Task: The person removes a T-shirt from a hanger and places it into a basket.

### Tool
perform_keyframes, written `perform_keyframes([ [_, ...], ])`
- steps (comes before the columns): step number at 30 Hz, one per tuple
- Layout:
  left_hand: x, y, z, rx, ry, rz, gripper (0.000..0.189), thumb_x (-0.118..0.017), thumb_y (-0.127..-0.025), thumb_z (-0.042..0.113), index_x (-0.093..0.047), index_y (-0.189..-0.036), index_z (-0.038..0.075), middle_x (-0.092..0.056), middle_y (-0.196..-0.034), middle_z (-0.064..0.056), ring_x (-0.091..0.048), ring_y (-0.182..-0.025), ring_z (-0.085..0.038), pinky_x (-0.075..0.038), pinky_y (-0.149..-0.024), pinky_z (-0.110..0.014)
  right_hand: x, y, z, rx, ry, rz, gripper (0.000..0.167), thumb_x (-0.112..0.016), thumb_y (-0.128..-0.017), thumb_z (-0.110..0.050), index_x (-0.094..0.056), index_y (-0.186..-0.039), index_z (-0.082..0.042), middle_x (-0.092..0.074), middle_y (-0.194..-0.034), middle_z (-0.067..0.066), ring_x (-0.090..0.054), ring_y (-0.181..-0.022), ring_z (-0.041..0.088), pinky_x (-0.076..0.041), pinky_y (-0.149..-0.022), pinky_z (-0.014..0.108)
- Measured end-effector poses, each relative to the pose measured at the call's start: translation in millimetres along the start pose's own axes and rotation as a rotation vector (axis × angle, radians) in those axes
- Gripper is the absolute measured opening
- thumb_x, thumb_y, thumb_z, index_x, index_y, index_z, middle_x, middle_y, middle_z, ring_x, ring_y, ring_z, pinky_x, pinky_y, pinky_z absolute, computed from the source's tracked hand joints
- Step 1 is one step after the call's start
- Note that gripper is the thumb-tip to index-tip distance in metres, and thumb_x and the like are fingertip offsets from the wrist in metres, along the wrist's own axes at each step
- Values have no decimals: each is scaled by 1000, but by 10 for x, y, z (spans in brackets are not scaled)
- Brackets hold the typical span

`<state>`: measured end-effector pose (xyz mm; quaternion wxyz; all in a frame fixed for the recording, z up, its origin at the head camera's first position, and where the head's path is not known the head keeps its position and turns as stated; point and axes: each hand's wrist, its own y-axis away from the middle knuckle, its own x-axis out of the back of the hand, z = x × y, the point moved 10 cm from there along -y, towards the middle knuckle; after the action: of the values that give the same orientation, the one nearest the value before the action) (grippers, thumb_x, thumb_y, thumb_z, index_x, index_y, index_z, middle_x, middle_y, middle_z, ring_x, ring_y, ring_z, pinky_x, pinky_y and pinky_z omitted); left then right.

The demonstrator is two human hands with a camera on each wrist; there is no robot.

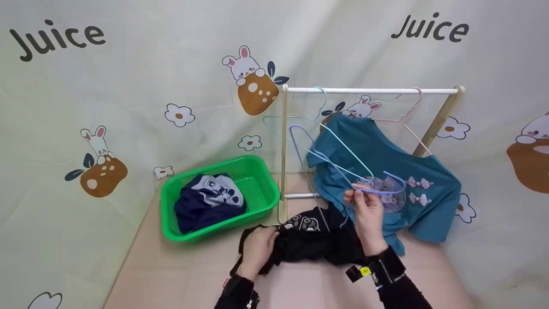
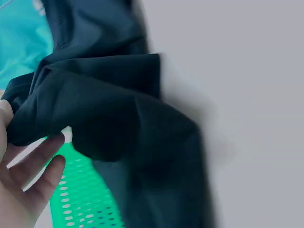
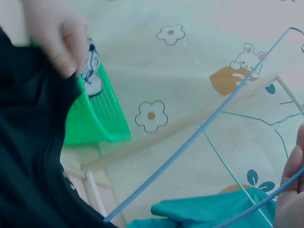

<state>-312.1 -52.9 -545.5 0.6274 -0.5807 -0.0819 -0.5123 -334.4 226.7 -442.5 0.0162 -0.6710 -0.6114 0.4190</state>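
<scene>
My right hand [image 1: 369, 216] pinches a blue-violet wire hanger [image 3: 190, 137] near its hook. The hanger is tilted, with one end reaching down into a black T-shirt [image 1: 309, 249] that has a printed pattern on its front. Bunched at the table's front, the shirt is gripped at its left side by my left hand [image 1: 258, 249]. In the left wrist view, dark cloth [image 2: 95, 104] is pinched at the left edge, while other fingers [image 2: 45, 175] extend beneath it. How far the hanger goes inside the shirt is hidden by the fabric.
Behind my hands stands a small rack with a white bar [image 1: 369, 91]. A teal T-shirt [image 1: 351, 146] hangs there on a pink hanger [image 1: 412, 112], beside a bare mint hanger [image 1: 349, 150]. To the left, a green basket [image 1: 166, 214] holds a navy garment [image 1: 195, 212].
</scene>
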Motion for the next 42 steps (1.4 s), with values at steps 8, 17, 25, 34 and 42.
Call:
perform_keyframes([
  [8, -175, 123, -17, 20, -7, -109, 7, -71, -91, 18, -69, -88, 11, -72, -77, 0, -63, -67, -22, -51, -57, -36, -106, -51, -16, 39, -89, -15, 26, -43, -102, 2, -68, -109, 5, -72, -87, 12, -70, -80, 18, -56, -76, 27],
  [17, -169, 169, -131, 65, -23, -117, 7, -68, -93, 18, -67, -91, 11, -71, -79, -1, -64, -70, -24, -52, -63, -38, -15, -181, -207, 78, -27, 2, 25, -45, -101, 4, -68, -106, 7, -72, -85, 12, -69, -79, 17, -56, -74, 27],
  [25, -219, 192, -178, 159, 38, -202, 29, -61, -98, 28, -66, -116, 5, -71, -108, -10, -65, -97, -30, -49, -86, -47, 144, -384, -540, 164, 102, 47, 19, -47, -100, 7, -64, -105, 14, -67, -79, 12, -62, -69, 16, -53, -64, 23],
  [34, -174, 193, -192, 173, 68, -177, 39, -60, -99, 31, -63, -126, 2, -67, -118, -15, -61, -110, -34, -45, -94, -50, 477, -541, -978, 276, 186, 195, 17, -51, -99, 3, -62, -103, 15, -62, -75, 12, -52, -63, 18, -45, -60, 23],
  [42, -171, 187, -171, 173, 55, -192, 59, -62, -95, 45, -56, -137, 4, -62, -128, -18, -54, -120, -39, -40, -101, -54, 764, -623, -1016, 229, 283, 273, 18, -54, -99, -4, -65, -105, 9, -62, -78, 13, -50, -66, 21, -45, -62, 23],
])
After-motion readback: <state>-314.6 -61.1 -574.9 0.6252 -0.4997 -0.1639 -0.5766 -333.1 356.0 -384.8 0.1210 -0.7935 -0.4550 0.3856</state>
